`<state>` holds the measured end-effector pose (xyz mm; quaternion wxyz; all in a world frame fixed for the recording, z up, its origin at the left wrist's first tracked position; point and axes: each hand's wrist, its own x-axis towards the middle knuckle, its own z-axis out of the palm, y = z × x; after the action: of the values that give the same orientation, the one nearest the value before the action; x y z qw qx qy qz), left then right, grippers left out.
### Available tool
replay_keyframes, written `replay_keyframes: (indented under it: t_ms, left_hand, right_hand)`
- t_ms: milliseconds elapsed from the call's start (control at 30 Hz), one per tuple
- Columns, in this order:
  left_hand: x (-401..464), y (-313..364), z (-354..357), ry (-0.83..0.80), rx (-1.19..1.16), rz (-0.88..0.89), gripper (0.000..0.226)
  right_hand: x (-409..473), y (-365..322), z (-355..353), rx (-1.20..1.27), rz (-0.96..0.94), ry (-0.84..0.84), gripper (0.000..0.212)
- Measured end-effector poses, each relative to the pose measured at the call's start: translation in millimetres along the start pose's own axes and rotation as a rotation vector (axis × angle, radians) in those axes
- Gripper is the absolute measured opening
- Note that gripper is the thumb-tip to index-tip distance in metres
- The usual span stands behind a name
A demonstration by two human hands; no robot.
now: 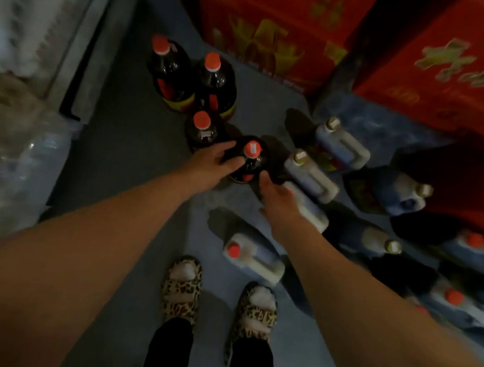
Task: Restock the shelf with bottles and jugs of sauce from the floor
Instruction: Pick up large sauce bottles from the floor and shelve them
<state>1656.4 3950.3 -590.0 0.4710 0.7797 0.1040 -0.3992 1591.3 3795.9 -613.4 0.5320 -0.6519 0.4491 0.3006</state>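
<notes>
Standing upright on the grey floor (136,147), a dark bottle (247,166) with an orange cap is flanked by both hands: the left hand (211,161) lies against its left shoulder with fingers spread and only slightly bent, while the right hand (275,197) meets its lower right side, the grip not discernible. Three more dark bottles (213,80) stand just behind, pale jugs (311,176) cluster to the right, red cartons (270,26) sit beyond, and leopard-print slippers (182,288) appear below.
</notes>
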Motion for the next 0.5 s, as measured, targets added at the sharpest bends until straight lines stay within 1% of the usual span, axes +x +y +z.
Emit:
replay_keyframes:
  t_ms: [67, 167, 233, 333, 367, 433, 500]
  left_hand:
    - [25.2, -9.7, 6.2, -0.015, -0.013, 0.023, 0.057]
    - [56.1, -20.4, 11.2, -0.043, 0.043, 0.029, 0.059]
    - [71.9, -26.3, 13.2, -0.074, 0.064, 0.037, 0.063]
    - [86.1, -28.5, 15.2, -0.115, 0.081, 0.033, 0.064]
    - [89.3, -28.5, 15.5, -0.126, 0.085, 0.033, 0.063]
    - [94.6, -29.8, 15.4, -0.145, 0.078, 0.044, 0.062]
    - [96.2, -30.7, 14.7, -0.155, 0.054, 0.037, 0.061]
  right_hand:
    - [23.1, 8.7, 5.6, 0.021, -0.005, -0.025, 0.052]
    - [47.0, 13.4, 7.5, -0.022, -0.056, -0.018, 0.052]
    - [59.6, 18.6, 10.9, 0.011, -0.066, -0.018, 0.049]
    - [74.9, 27.6, 18.7, 0.122, -0.039, -0.061, 0.031]
    - [80.0, 29.4, 21.8, 0.143, -0.044, -0.078, 0.029]
    - [88.8, 33.1, 28.3, 0.168, -0.051, -0.113, 0.035]
    - [94.6, 35.0, 32.9, 0.203, -0.039, -0.129, 0.032]
